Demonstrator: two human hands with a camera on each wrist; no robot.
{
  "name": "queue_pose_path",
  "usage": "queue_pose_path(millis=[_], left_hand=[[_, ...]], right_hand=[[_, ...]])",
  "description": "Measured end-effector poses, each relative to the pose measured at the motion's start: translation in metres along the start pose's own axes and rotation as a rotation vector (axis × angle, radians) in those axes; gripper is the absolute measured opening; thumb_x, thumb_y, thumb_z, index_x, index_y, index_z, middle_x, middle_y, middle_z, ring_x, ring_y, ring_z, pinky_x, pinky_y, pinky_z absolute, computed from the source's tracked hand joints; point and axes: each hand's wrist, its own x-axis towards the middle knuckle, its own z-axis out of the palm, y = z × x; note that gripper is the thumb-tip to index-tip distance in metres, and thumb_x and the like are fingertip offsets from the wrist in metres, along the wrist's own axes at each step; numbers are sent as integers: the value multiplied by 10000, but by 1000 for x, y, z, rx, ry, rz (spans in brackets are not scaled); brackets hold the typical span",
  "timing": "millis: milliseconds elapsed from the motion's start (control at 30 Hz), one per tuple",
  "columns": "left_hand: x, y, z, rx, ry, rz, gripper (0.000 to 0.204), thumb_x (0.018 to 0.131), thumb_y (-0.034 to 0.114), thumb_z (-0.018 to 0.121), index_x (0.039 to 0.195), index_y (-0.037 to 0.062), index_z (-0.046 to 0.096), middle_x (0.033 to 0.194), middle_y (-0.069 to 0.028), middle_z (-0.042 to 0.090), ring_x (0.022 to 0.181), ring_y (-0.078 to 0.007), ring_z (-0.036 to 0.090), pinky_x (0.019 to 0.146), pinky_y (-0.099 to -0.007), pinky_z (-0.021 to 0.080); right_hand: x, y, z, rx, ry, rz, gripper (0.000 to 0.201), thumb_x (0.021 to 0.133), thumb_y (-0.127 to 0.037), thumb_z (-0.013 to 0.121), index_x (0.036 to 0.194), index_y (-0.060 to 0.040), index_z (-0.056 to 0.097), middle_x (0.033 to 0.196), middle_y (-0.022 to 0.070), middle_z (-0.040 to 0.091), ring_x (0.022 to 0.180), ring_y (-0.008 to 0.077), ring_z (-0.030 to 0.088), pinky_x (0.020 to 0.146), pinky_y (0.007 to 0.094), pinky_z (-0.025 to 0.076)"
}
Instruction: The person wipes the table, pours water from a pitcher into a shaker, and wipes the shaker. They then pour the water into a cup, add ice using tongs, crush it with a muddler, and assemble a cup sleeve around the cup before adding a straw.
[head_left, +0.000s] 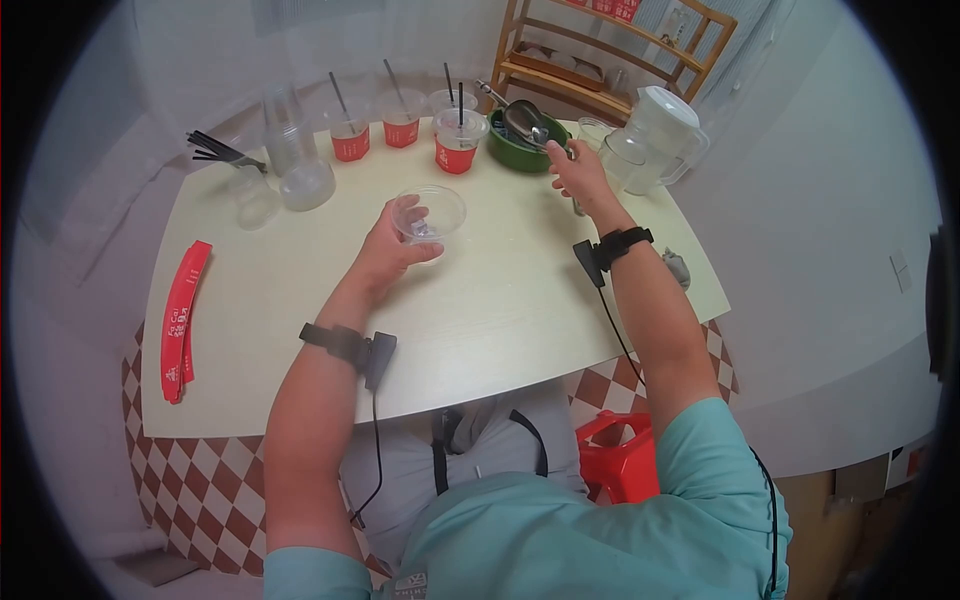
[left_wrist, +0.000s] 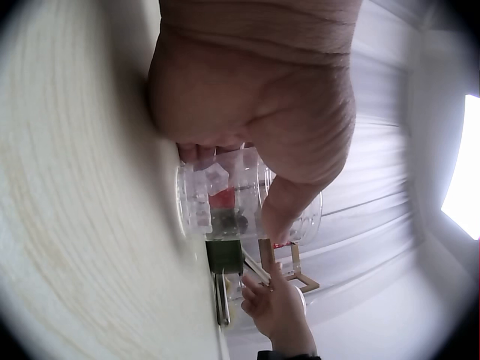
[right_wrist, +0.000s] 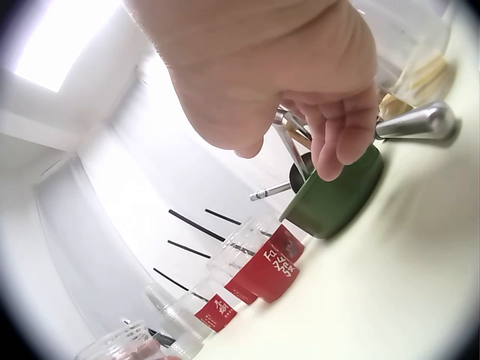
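Note:
My left hand [head_left: 385, 250] holds a clear plastic cup [head_left: 430, 200] low over the table, thumb on one side and fingers on the other. Ice cubes [left_wrist: 216, 178] show through its wall. At the right, my right hand [head_left: 583, 180] reaches to the rim of a green bowl [right_wrist: 337, 199], fingers loosely bent and thumb apart from them. A thin metal strip [right_wrist: 291, 150] stands from the bowl close behind those fingers. Inside the bowl rests a dark-looking metal scoop or strainer [head_left: 524, 120]. A rounded metal handle [right_wrist: 420, 122] lies beside the bowl, under the right hand.
Red-sleeved cups [head_left: 455, 158] with black straws stand along the back. Stacked clear cups [head_left: 288, 140] and black straws [head_left: 222, 150] are at left, near red paper sleeves [head_left: 180, 320]. A white-lidded pitcher [head_left: 662, 135] and a grey cloth [head_left: 676, 268] sit at right.

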Motion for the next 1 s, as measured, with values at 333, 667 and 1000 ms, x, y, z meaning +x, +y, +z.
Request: queue_pose_path(millis=[333, 667, 1000], left_hand=[[1, -2, 0, 36, -8, 33, 918, 732, 3, 841, 1493, 25, 329, 1509, -184, 432, 1402, -285, 418, 1145, -390, 392], [2, -3, -1, 11, -6, 33, 937, 737, 3, 830, 1515, 30, 307, 1518, -182, 418, 1400, -287, 418, 1144, -388, 387], [-2, 3, 2, -17, -15, 25, 921, 711, -77, 726, 1522, 42, 307, 1516, -185, 414, 1392, -285, 422, 1131, -389, 387]], right_hand=[[-61, 33, -42, -6, 29, -46, 466, 947, -328, 668, 1219, 48, 625, 825, 69, 671, 655, 130, 616, 607, 285, 508], [-123, 45, -58, 23, -68, 59, 282, 954, -292, 653, 859, -26, 647, 766, 29, 649, 661, 104, 592, 620, 263, 478], [-128, 9, -27, 125, -250, 54, 201, 951, -206, 610, 951, -9, 654, 823, 39, 653, 716, 114, 597, 664, 271, 485]])
